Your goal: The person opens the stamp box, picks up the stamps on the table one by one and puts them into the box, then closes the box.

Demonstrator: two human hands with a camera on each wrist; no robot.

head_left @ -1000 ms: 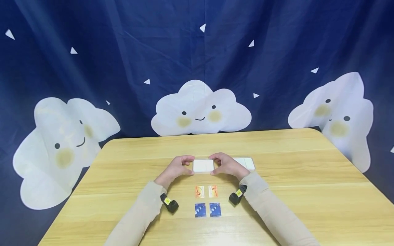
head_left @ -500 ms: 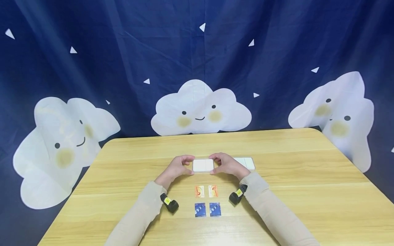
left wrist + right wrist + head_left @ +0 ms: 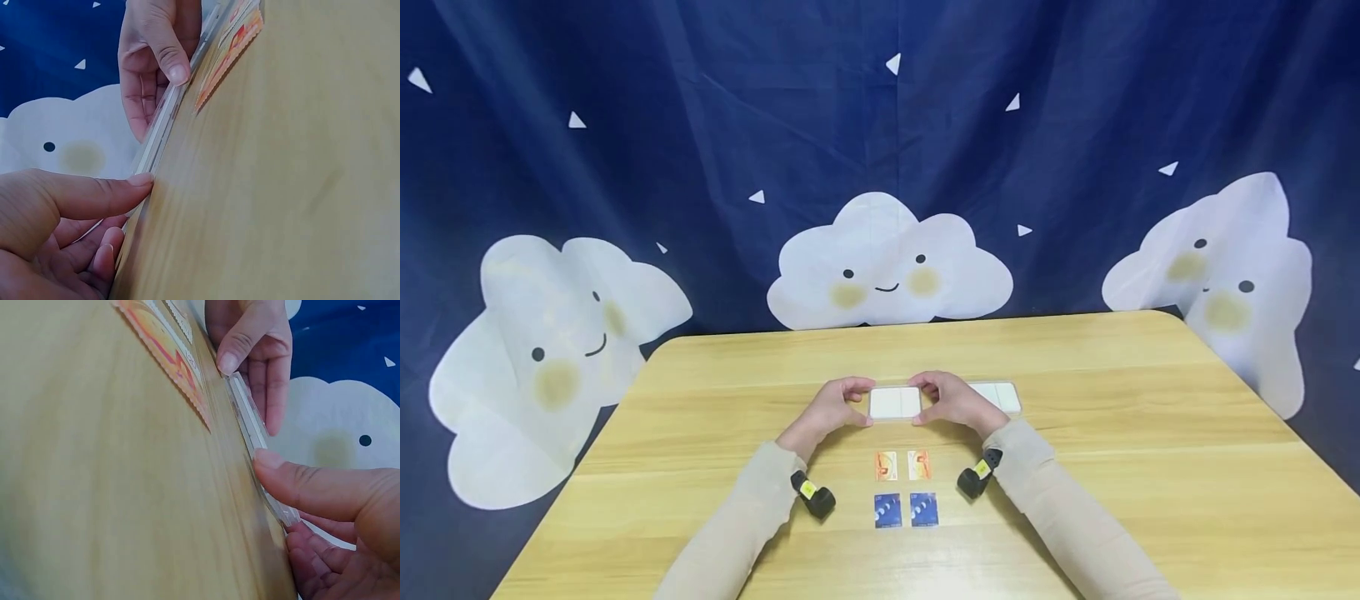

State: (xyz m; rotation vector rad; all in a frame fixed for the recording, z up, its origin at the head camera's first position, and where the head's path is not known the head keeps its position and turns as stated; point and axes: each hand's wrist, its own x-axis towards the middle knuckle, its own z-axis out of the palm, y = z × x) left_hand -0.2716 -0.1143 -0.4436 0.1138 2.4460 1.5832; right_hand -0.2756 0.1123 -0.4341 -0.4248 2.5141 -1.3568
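Observation:
A flat clear plastic case (image 3: 895,403) with a white inside lies near the middle of the table. My left hand (image 3: 831,412) pinches its left end, thumb at the near corner and fingers at the far one. At the right end my right hand (image 3: 952,401) grips it the same way. Both wrist views show the thin case (image 3: 164,119) edge-on, with thumb tips pressed to its near side. Nearer to me lie two orange stamps (image 3: 886,466) side by side. Below them is a pair of dark blue stamps (image 3: 887,511) with a row of pale moons.
A second clear case (image 3: 1007,399) with a white inside lies behind the right wrist, partly hidden by it. The wooden table (image 3: 1112,467) ends at a blue curtain (image 3: 827,100) printed with smiling clouds. Black cameras (image 3: 817,500) sit on both wrists.

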